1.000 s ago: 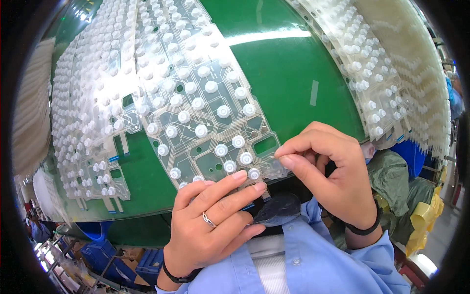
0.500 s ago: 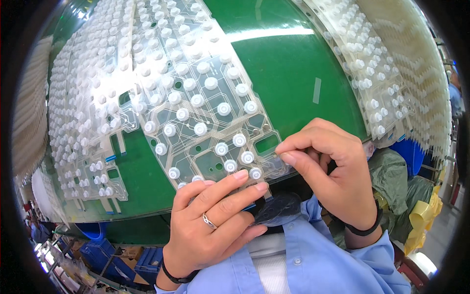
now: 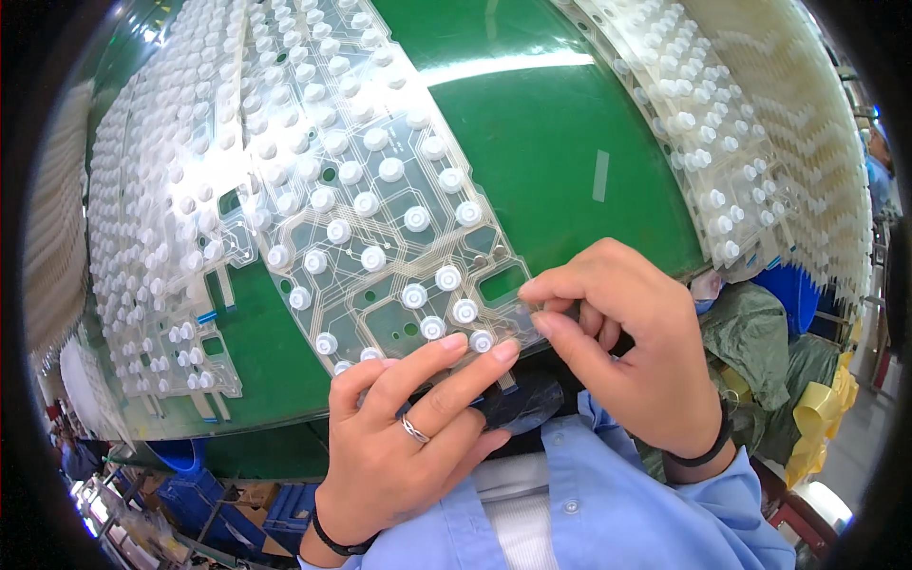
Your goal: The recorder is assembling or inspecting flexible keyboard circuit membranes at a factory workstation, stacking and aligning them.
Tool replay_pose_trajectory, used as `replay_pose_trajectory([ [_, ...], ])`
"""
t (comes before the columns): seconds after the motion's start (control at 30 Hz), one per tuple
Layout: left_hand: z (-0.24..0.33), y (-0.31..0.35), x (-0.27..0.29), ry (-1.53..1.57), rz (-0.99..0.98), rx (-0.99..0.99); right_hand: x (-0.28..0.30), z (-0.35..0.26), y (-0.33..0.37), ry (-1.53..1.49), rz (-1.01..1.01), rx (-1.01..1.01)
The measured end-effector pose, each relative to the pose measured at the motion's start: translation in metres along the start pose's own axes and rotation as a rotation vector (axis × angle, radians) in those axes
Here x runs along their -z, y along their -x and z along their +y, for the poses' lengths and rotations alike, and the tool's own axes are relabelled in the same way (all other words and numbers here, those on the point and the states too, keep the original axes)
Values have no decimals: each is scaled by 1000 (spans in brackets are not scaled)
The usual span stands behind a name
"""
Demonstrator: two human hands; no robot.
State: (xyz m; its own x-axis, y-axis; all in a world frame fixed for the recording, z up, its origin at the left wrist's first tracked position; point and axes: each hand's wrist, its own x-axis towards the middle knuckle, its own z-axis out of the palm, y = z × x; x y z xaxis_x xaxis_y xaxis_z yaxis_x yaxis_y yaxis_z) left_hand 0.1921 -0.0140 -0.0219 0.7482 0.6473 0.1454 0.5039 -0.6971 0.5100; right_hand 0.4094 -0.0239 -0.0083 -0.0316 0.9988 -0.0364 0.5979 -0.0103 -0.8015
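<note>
green table (image 3: 570, 123) — clear dome-dotted membrane sheets (image 3: 380, 218) all over

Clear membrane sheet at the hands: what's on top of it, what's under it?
On the membrane sheet: white rubber domes and left hand fingertips. Green table shows beneath. Right hand pinches its corner, hiding that part.

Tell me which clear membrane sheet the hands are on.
The clear dome-studded membrane sheet lying in the middle of the green table. The left hand presses its near edge and the right hand pinches its corner; the side stacks lie untouched.
</note>
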Motion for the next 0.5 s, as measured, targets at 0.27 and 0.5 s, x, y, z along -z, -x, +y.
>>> replay_pose_trajectory([
  [0.27,-4,7,11,55,58,28,-10,-4,15,-135,251,-164],
  [0.5,-12,24,24,348,-140,-117,-19,1,67,-769,-224,-679],
])
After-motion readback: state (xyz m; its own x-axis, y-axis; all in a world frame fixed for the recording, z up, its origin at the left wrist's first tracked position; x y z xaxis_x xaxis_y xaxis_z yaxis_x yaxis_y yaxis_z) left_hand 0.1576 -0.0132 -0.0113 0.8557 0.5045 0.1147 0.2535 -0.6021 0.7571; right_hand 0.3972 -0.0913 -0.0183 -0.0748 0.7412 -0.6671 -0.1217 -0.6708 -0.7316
